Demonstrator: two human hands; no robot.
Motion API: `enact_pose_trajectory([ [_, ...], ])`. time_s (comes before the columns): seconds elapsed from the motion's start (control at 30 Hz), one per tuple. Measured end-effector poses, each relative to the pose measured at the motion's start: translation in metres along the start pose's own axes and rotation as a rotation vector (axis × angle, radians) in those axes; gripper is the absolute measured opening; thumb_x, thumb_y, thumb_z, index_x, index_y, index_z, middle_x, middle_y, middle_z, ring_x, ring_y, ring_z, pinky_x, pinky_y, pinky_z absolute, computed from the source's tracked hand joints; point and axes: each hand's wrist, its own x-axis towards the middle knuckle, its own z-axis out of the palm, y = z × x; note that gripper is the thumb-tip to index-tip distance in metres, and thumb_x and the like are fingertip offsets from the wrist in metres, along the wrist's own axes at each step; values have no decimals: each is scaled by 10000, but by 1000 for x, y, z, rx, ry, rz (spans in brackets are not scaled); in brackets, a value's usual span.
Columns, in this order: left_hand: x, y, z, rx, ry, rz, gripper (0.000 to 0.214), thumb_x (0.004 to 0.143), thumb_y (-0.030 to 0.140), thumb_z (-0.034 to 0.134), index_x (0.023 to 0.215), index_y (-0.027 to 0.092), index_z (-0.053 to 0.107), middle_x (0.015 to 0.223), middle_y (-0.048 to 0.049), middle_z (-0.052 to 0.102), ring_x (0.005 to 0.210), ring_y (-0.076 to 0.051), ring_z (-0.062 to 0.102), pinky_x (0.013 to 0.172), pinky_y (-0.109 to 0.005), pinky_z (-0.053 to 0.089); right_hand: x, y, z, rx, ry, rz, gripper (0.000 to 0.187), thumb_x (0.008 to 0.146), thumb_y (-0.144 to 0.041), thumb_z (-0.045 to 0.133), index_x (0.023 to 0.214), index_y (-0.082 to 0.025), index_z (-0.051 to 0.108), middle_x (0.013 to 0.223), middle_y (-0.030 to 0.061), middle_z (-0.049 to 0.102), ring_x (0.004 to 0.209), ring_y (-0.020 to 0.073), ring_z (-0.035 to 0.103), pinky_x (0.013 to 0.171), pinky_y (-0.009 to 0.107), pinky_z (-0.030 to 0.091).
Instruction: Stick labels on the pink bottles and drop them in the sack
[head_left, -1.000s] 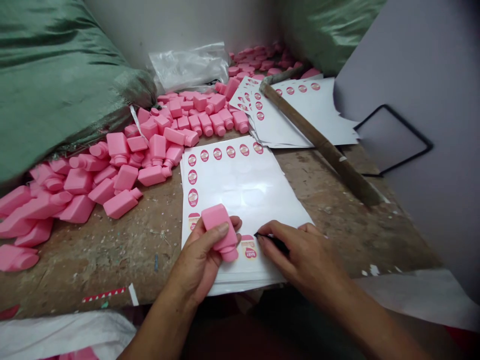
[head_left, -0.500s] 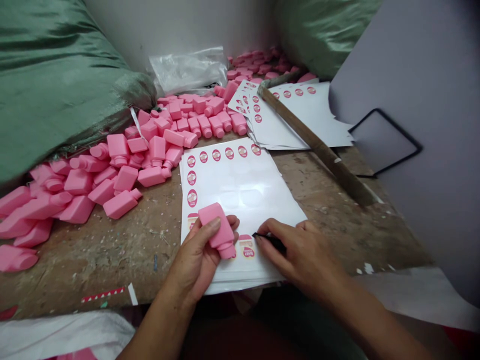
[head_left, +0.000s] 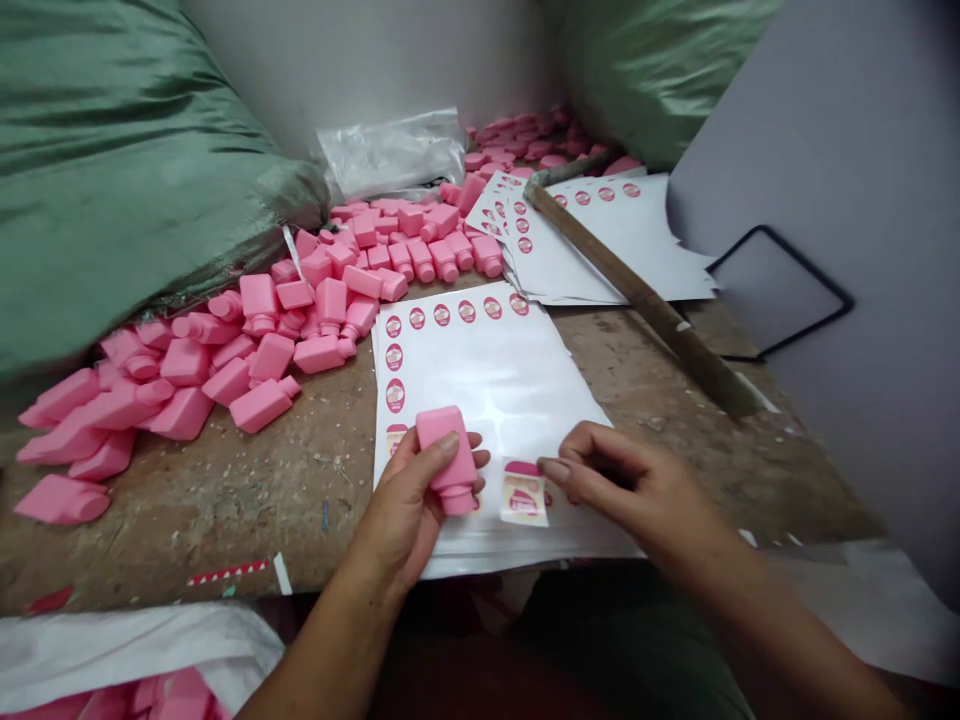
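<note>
Pink plastic bottle (head_left: pixel 450 462) gripped firmly in left hand (head_left: pixel 401 510), resting over label sheet (head_left: pixel 480 380), lower centre of frame. Right hand (head_left: pixel 634 480) half-closed, just beside raised label (head_left: pixel 523 497); hold indeterminable.

On my feed, left of the left hand (head_left: pixel 401 510), loose pink bottles (head_left: pixel 260 405) lie heaped across the workbench (head_left: pixel 225 520), running back toward the wall (head_left: pixel 360 70). Beyond them a big green sack (head_left: pixel 112 170) slumps against the pile, and a second green sack (head_left: pixel 652 70) sits in the far corner, with a clear plastic bag (head_left: pixel 390 155) between the two. Ahead of the right hand (head_left: pixel 637 480), a wooden stick (head_left: pixel 645 295) lies across a stack of label sheets (head_left: pixel 667 240). Further right, a black wire frame (head_left: pixel 814 262) shows against a grey board (head_left: pixel 847 150). Below and left of the left hand, a white sack (head_left: pixel 127 650) holds more pink bottles (head_left: pixel 180 695).
</note>
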Motion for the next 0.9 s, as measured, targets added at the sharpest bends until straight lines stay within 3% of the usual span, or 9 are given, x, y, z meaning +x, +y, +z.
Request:
enact_pose_trajectory([
  [0.13, -6, -6, 1, 70, -94, 43, 339, 770, 346, 720, 1037, 160, 626, 1037, -93, 691, 879, -177, 641, 751, -279, 515, -3, -14, -5, 74, 21, -16, 327, 746, -459, 600, 552, -220, 492, 510, -38, 454, 476, 110, 410, 438, 236, 334],
  [0.27, -14, -11, 9, -23, -138, 57, 437, 783, 514, 668, 1009, 140, 650, 1047, -99, 684, 993, -215, 623, 901, -322, 477, -3, -21, -1, 100, 27, -32, 339, 738, -465, 604, 544, -216, 479, 511, -37, 452, 479, 107, 406, 437, 230, 343],
  [0.53, -21, -10, 19, -62, -182, -27, 569, 819, 620, 553, 1099, 128, 616, 1074, -122, 668, 1054, -252, 600, 863, -337, 477, 1, -17, 6, 92, -37, -5, 319, 755, -482, 585, 583, -216, 543, 557, 1, 590, 544, 143, 519, 498, 258, 405],
  [0.9, -21, -12, 15, -20, -234, -23, 558, 843, 613, 517, 1086, 125, 634, 1039, -133, 637, 939, -219, 592, 680, -273, 480, 3, -4, 9, 93, -31, -31, 339, 800, -490, 577, 605, -223, 500, 561, -17, 556, 547, 136, 500, 510, 265, 383],
])
